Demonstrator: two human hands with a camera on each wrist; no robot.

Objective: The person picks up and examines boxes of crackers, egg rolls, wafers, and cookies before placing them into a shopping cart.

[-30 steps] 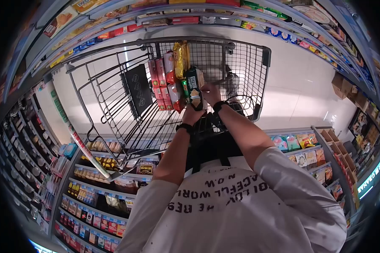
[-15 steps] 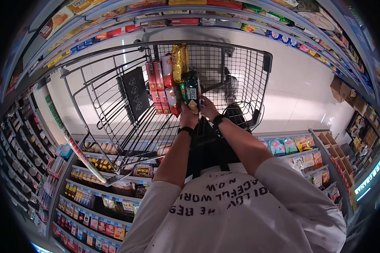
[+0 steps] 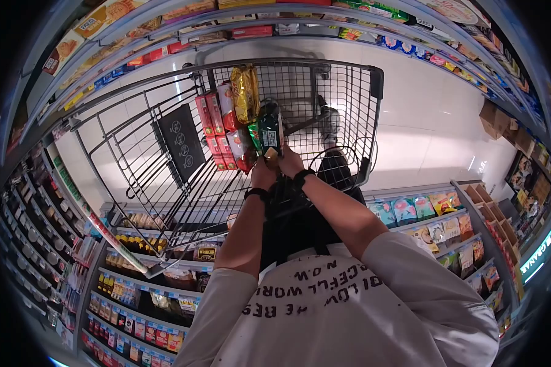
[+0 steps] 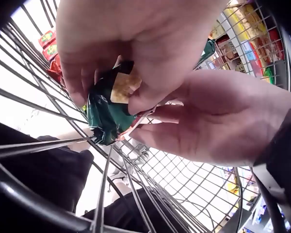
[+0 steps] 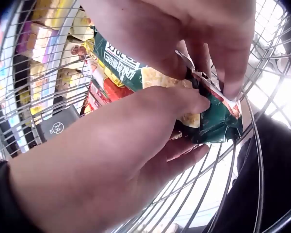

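Hands on crinkly green packet

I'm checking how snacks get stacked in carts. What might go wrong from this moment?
Both the left hand and the right hand pinch only the crimped end of the green packet, so it may slip or tear there. It stands tall beside the red packets and gold packet; nudging them might topple the row. Squeezing could crush the biscuits inside. The wire cart has wide gaps where a corner might snag.
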